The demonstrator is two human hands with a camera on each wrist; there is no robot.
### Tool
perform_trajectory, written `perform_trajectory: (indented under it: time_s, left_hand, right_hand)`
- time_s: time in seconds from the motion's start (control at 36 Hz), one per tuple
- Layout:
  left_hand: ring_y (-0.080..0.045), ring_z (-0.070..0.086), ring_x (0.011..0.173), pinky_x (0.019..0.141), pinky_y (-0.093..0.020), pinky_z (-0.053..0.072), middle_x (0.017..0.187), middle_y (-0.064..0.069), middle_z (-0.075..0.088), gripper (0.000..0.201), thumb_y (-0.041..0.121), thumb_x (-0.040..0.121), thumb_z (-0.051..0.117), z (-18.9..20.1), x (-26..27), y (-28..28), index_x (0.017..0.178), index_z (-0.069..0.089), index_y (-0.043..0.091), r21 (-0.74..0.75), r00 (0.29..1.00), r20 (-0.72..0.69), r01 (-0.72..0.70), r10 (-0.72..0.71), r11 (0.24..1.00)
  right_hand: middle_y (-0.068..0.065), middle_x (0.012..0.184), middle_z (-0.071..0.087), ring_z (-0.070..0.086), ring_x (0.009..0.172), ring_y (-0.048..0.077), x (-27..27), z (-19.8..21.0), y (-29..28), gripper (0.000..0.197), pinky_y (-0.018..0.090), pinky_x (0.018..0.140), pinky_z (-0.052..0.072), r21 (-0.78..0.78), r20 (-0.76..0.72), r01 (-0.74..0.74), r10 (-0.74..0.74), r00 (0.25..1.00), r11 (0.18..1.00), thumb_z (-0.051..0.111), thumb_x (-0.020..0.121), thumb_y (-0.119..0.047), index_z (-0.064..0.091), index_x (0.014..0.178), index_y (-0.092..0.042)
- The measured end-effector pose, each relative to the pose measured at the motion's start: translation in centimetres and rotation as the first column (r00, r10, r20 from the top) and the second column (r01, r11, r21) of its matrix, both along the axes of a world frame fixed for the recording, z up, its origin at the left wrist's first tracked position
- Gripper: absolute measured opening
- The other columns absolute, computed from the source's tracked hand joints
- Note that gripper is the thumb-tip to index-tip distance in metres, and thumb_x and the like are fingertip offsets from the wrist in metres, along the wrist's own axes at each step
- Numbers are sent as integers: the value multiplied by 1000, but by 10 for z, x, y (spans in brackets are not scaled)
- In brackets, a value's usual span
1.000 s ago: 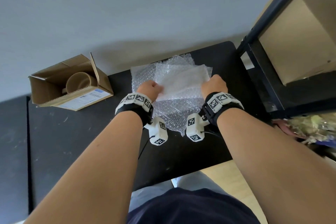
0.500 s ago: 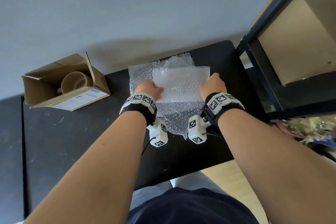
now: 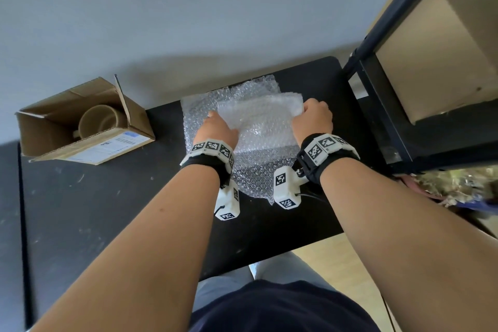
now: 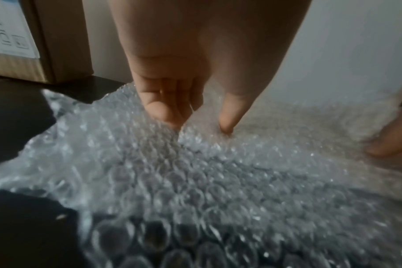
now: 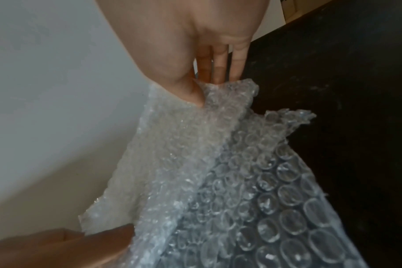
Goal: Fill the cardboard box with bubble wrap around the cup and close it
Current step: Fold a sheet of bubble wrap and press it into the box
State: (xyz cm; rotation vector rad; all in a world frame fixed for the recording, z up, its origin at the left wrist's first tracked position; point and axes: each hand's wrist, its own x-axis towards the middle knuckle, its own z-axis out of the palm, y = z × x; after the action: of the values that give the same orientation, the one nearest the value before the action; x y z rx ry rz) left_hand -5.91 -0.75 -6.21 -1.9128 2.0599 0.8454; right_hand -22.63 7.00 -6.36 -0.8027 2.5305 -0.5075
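A pile of clear bubble wrap sheets lies on the black table. My left hand pinches the left edge of the top bubble wrap sheet, thumb against fingers. My right hand pinches that sheet's right edge and holds it raised off the pile. The open cardboard box lies at the table's far left, a tan cup inside it.
A black metal shelf frame holding a large cardboard box stands close to the right of my right hand. A grey wall runs behind the table. The table's near edge meets the wooden floor.
Both hands have lifted the top sheet a little and spread wider apart. The view has shifted slightly, so the box sits farther left.
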Motion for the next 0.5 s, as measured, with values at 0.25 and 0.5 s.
perform_trajectory:
  time_s: [0.25,0.5]
  left_hand:
    - [-32,50,122,95,-40,48,142,-14,40,73,28,84,66,7,9,-3,144,30,8,87,959,-173,-210,223,974]
    - [-25,55,100,78,-28,39,103,-9,57,21,16,89,63,48,32,-6,106,59,4,131,834,-414,-341,364,931]
  right_hand:
    - [15,104,56,49,81,23,3,18,0,22,28,68,35,-255,196,23,29,980,967,37,86,8,52,94,-7]
    - [3,91,46,43,84,21,22,55,-17,23,28,64,33,-296,279,62,25,960,953,32,90,3,48,103,-6]
